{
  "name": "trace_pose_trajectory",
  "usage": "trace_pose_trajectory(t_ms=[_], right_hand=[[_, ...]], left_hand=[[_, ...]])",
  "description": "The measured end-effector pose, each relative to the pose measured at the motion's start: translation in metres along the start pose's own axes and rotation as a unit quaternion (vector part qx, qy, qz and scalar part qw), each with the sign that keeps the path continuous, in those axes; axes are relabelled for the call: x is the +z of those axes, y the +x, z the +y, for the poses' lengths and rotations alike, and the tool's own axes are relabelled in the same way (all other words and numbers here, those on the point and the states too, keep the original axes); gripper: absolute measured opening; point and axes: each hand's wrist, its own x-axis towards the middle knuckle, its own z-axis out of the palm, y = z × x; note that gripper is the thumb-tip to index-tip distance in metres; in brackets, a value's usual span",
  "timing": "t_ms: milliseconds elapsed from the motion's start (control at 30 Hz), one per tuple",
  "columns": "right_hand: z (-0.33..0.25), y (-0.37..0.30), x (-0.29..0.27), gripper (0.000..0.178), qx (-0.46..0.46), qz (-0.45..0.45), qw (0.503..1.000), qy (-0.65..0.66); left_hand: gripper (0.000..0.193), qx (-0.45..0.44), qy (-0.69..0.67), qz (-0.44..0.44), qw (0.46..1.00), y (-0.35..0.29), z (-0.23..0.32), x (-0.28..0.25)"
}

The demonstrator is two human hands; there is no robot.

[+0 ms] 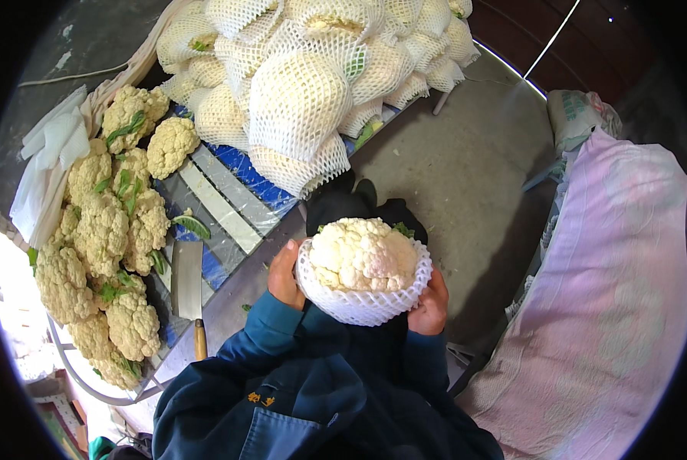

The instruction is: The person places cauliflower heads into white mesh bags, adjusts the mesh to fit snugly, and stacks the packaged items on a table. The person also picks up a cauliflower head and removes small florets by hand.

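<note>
A cauliflower (363, 255) sits between my hands in front of my body, its pale top bare. White foam netting (366, 307) wraps its lower part and sides. My left hand (286, 277) grips the netted side at the left, thumb pointing up. On the opposite side my right hand (429, 307) curls around the net, its fingers partly hidden beneath. Small green leaf bits show at the far edge of the head. To the left, a cleaver (187, 280) with a wooden handle rests on the table's edge, apart from both hands.
Several unwrapped cauliflowers (102, 230) lie along the left of the slatted table (228, 203). Net-wrapped heads (301, 92) are piled at its far end. White foam sleeves (56, 146) lie behind at left. A pink cloth (589, 291) covers something at right.
</note>
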Motion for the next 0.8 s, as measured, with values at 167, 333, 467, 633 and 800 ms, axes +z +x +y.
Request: trace_pose_trajectory(t_ms=[167, 333, 467, 633, 800], right_hand=[[0.025, -0.004, -0.031, 0.061, -0.028, 0.006, 0.998, 0.047], [0.023, 0.0, -0.029, 0.044, -0.012, 0.018, 0.998, -0.06], [0.008, 0.022, -0.01, 0.04, 0.093, 0.061, 0.975, -0.19], [-0.007, 0.039, 0.009, 0.041, 0.109, 0.013, 0.979, -0.169], [-0.029, 0.059, 0.001, 0.036, 0.038, -0.1, 0.919, -0.38]], left_hand=[[0.051, 0.016, 0.105, -0.042, 0.993, 0.004, 0.016, 0.003], [0.009, 0.045, 0.015, -0.074, 0.996, 0.021, 0.011, -0.02], [0.022, 0.07, -0.005, -0.11, 0.991, 0.026, 0.012, -0.026], [0.025, 0.095, 0.057, -0.118, 0.987, 0.033, 0.021, -0.021], [0.023, 0.078, 0.077, -0.128, 0.986, 0.044, 0.021, -0.026]])
